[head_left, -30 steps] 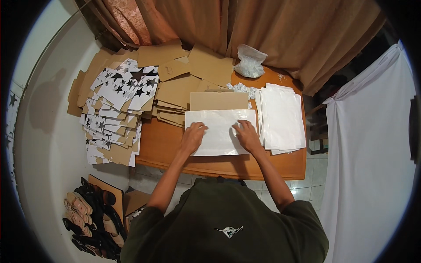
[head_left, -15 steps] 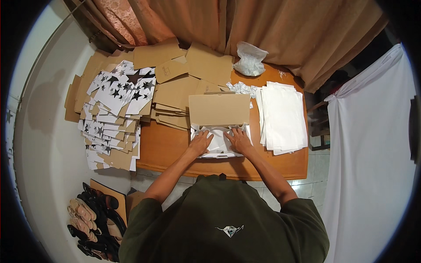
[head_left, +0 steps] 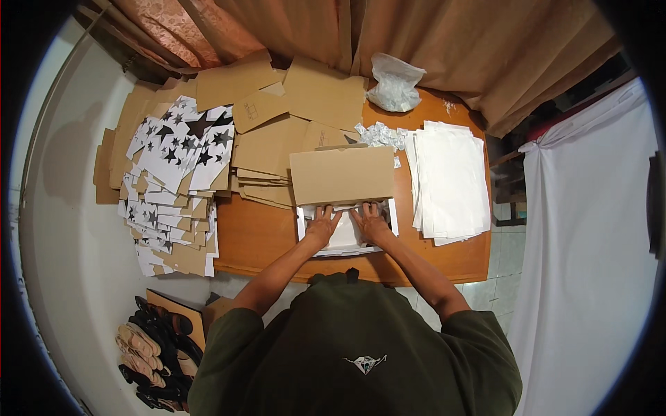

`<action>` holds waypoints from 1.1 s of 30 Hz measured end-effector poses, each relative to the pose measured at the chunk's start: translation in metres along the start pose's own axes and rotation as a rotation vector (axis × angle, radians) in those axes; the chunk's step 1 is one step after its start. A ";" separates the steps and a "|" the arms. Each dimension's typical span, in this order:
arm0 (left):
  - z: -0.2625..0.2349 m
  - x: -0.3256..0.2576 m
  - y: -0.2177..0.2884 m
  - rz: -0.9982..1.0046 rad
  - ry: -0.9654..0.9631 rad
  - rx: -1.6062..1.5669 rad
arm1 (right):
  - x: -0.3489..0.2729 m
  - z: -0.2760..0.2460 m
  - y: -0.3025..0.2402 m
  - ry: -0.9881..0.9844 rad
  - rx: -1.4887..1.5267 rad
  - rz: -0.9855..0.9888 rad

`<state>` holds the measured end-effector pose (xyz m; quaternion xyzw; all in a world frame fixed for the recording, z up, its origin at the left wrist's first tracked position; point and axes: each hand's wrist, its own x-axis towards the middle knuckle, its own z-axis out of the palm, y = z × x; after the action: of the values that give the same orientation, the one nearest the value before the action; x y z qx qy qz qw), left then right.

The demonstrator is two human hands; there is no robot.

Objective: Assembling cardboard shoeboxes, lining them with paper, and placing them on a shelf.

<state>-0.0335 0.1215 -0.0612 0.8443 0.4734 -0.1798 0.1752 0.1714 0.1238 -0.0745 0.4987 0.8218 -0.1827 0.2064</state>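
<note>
The white-walled, brown-lidded box stands open, a white sheet apparently creased inside it

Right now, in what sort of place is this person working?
Probably a small packing workspace: flat cardboard pieces, a stack of white sheets and an open box share one wooden table.

Cannot see the palms of the left hand and right hand, turned down inside the open box, nor the box's floor under the white paper. Cannot make out any detail on the tiny packets, or identify the contents of the cloudy plastic bag. Can see the shoes only partly, blocked by the dark green shirt. Cut off: shirt at the lower edge, brown curtain at the top, white cloth at the bottom.
</note>
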 end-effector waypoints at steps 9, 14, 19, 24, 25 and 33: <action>-0.007 0.006 0.002 -0.015 -0.042 -0.043 | -0.001 -0.009 0.000 -0.117 0.029 0.001; -0.016 0.007 -0.002 0.049 -0.099 -0.160 | -0.003 -0.006 0.008 -0.113 0.168 -0.019; -0.087 -0.003 -0.003 0.238 -0.014 -0.391 | -0.045 -0.076 0.022 0.168 0.564 -0.070; -0.194 0.010 0.036 0.310 0.218 -0.732 | -0.079 -0.122 0.083 0.488 0.773 0.033; -0.208 0.019 0.044 0.300 0.325 -0.769 | -0.082 -0.133 0.093 0.527 0.766 0.103; -0.277 0.145 0.071 0.229 0.366 -0.568 | -0.037 -0.138 0.176 0.536 0.743 0.311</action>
<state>0.1368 0.3228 0.1220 0.8275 0.4306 0.1340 0.3345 0.3230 0.2434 0.0454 0.6850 0.6409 -0.2959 -0.1801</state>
